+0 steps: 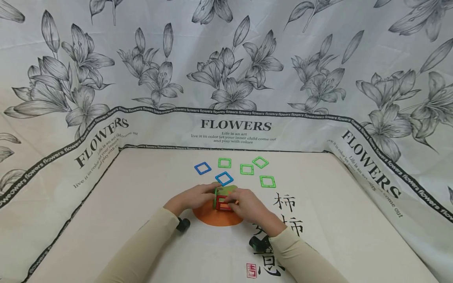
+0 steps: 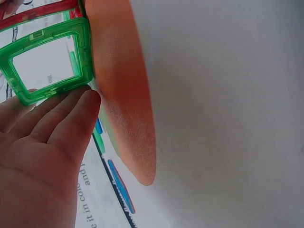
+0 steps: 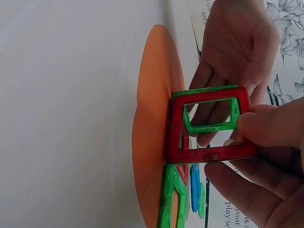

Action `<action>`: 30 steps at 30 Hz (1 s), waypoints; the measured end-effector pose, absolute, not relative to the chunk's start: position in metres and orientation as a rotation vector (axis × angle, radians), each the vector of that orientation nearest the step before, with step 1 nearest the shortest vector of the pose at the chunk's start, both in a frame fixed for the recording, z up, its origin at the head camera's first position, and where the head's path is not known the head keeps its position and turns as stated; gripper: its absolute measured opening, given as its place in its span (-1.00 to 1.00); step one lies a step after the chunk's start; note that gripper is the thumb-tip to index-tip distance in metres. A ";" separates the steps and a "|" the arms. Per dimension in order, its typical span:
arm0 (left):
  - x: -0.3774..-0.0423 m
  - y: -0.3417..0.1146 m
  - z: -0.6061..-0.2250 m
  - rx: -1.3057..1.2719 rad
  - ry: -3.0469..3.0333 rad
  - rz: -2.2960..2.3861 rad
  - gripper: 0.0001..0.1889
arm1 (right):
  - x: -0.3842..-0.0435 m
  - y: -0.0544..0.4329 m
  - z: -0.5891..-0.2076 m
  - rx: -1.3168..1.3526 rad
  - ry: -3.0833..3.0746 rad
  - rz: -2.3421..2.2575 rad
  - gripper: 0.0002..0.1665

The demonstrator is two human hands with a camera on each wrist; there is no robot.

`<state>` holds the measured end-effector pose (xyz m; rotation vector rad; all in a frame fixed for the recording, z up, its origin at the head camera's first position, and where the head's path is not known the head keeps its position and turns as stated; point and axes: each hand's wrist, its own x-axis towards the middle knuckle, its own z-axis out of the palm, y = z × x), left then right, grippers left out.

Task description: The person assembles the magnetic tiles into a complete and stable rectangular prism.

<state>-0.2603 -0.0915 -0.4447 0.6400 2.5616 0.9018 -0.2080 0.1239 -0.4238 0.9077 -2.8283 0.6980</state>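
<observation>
Head pic bright, lighting soft; 2 wrist pics dimmer, greyer.

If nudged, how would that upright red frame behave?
The red frame seems stiff, its edges being straight, and probably light, given its open middle. Standing on a narrow edge, it might tip if the right hand released it.

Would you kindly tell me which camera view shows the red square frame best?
The right wrist view: the red square frame appears large there, nearly face-on, most of its outline visible. The head view shows it small and partly covered by the right hand; the left wrist view shows only a red strip, probably its edge.
</observation>
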 end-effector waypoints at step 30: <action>-0.259 -0.092 -0.444 0.623 2.574 0.886 -0.48 | -0.210 0.116 -0.429 0.924 -2.767 0.627 -0.84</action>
